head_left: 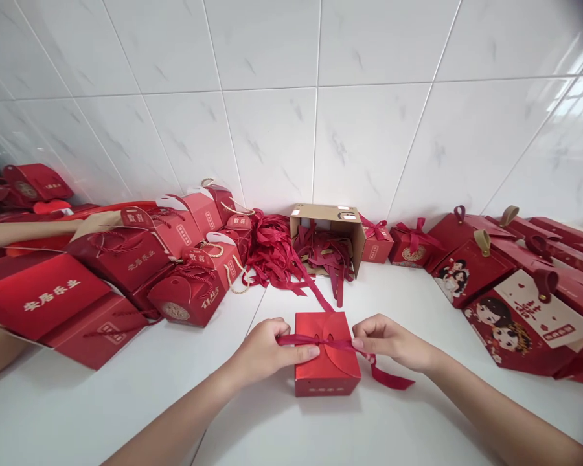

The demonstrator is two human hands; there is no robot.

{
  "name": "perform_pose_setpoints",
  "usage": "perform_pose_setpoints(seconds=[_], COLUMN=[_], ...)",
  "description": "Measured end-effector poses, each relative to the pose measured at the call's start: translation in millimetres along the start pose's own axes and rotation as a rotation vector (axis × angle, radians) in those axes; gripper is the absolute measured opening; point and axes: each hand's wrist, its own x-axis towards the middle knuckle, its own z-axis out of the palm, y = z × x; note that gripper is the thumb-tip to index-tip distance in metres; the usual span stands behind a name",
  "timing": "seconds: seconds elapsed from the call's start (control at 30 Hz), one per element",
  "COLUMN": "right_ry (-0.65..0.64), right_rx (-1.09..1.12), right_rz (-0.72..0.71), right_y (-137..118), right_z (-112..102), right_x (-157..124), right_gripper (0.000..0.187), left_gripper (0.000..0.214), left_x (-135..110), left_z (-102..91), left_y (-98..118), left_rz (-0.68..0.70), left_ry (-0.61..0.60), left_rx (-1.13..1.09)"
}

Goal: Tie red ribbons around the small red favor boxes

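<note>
A small red gift box (326,372) sits on the white tabletop in front of me, its curved top flaps folded together. A dark red ribbon (340,343) crosses its top, with a knot or crossing near the middle. My left hand (267,349) is closed on the ribbon's left part, the thumb lying over the box's top edge. At the box's right side my right hand (386,340) pinches the ribbon's other part, and a loose tail hangs below it toward the table. The palm sides of both hands are hidden.
Behind the box lie a heap of loose red ribbons (278,249) and an open cardboard box (358,249) with ribbon strips. Red gift boxes (187,304) crowd the left; larger illustrated boxes (519,323) line the right. Another person's arm (34,234) reaches in at left. A tiled wall (272,142) stands behind.
</note>
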Motion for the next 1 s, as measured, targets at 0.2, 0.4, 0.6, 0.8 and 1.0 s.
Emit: perform_pose_setpoints(seconds=[0.2, 0.4, 0.6, 0.8, 1.0], right_ry=[-0.011, -0.006, 0.002, 0.055, 0.139], right_rx=[0.079, 0.255, 0.322, 0.293, 0.072], right_rz=[0.009, -0.072, -0.137, -0.076, 0.014], right_y=[1, -14, -37, -54, -50], right_z=[-4, 1, 10, 18, 23], right_x=[1, -5, -3, -2, -4], right_gripper=[0.042, 0.033, 0.031, 0.028, 0.033], left_gripper=[0.052, 0.053, 0.027, 0.004, 0.015], left_x=[1, -8, -7, 7, 8], left_z=[-0.5, -3.0, 16.9, 27.3, 20.0], left_y=[-7, 9, 41, 49, 45], left_rz=[0.081, 0.240, 0.570, 0.569, 0.603], left_ry=[0.031, 0.230, 0.302, 0.391, 0.477], left_rx=[0.070, 0.134, 0.331, 0.364, 0.352])
